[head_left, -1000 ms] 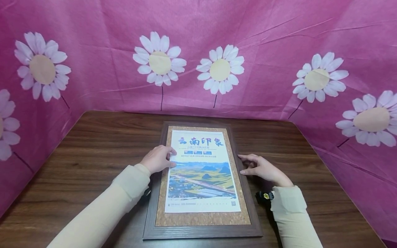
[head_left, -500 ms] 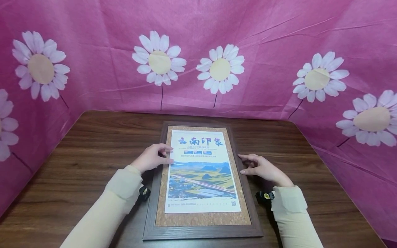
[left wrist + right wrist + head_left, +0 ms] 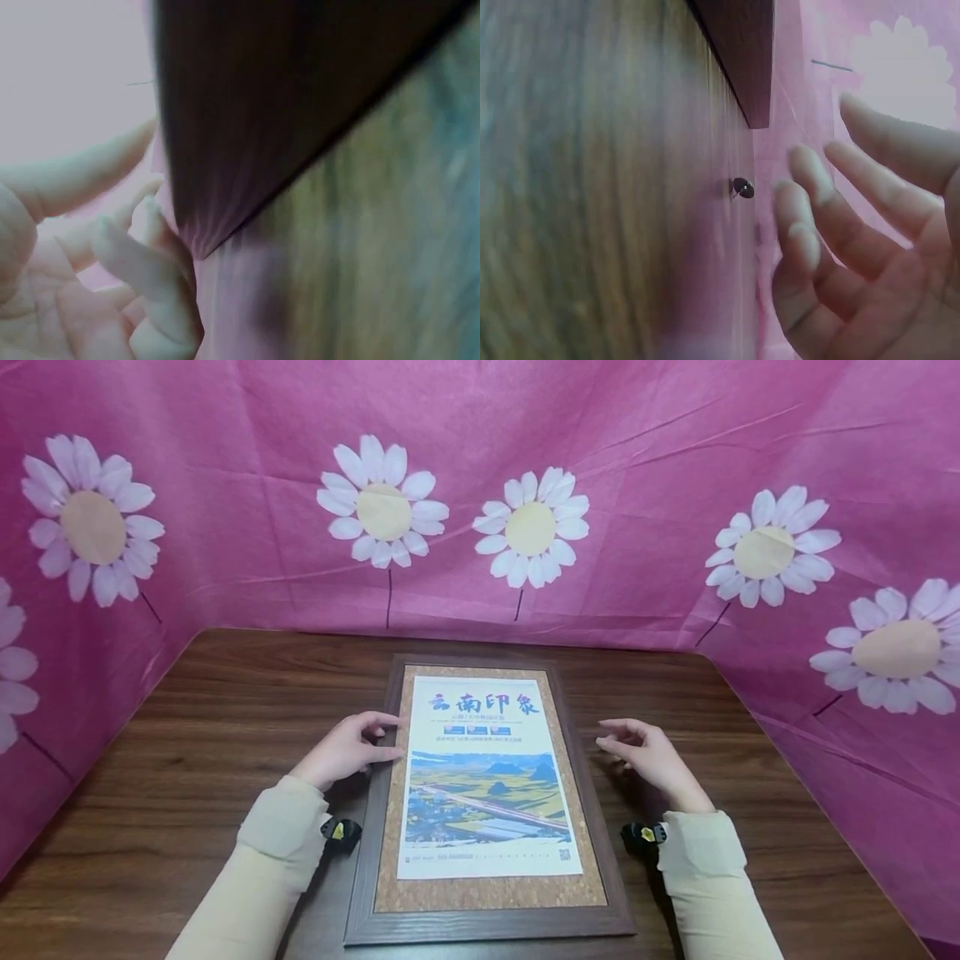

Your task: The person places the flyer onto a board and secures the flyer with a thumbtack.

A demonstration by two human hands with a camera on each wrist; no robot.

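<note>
Loose and gripping nothing, the left hand [image 3: 341, 752] reaches over the left rail of the framed cork board [image 3: 491, 925], thumb and forefinger spread apart and aimed at the strip of cork beside the poster [image 3: 487, 810]; whether their tips touch the board cannot be told. Across from it, the right hand [image 3: 654, 762], fingers lightly bent and likewise holding nothing, stands clear of the right rail with some table [image 3: 247, 693] between, so the left is the nearer of the two. Flat on the table, roughly midway between its left and right edges, the board has its long axis running from the person toward the far edge, and its far end lies near that edge. From the left hand it lies to the right; from the right hand, to the left. Its long rails thus run between the two hands.
</note>
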